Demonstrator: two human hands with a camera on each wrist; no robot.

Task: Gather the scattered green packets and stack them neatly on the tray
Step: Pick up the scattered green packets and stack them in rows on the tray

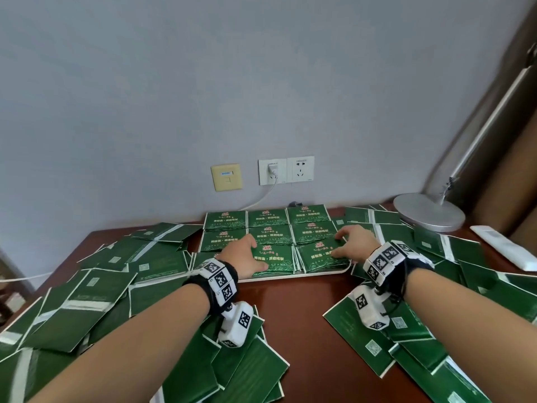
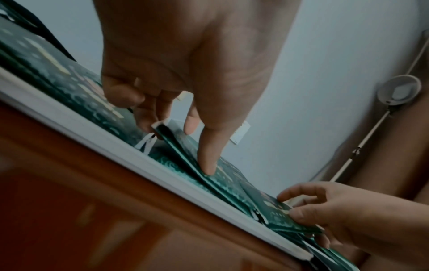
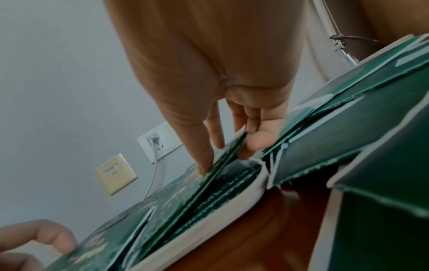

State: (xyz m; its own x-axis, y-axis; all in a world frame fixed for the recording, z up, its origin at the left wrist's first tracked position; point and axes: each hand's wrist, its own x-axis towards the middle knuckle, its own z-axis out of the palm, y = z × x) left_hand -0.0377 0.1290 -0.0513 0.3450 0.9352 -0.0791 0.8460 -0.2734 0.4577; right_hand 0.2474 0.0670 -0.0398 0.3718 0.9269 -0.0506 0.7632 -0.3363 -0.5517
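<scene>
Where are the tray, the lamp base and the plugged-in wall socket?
tray (image 1: 319, 274): head view, white front rim.
lamp base (image 1: 429, 212): head view, top of the round grey disc.
wall socket (image 1: 272, 171): head view, faceplate at the white plug.

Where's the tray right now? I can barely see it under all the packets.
In the head view the white tray sits mid-table by the wall under the sockets, covered with stacked packets; only its near rim shows, between both hands.
</scene>
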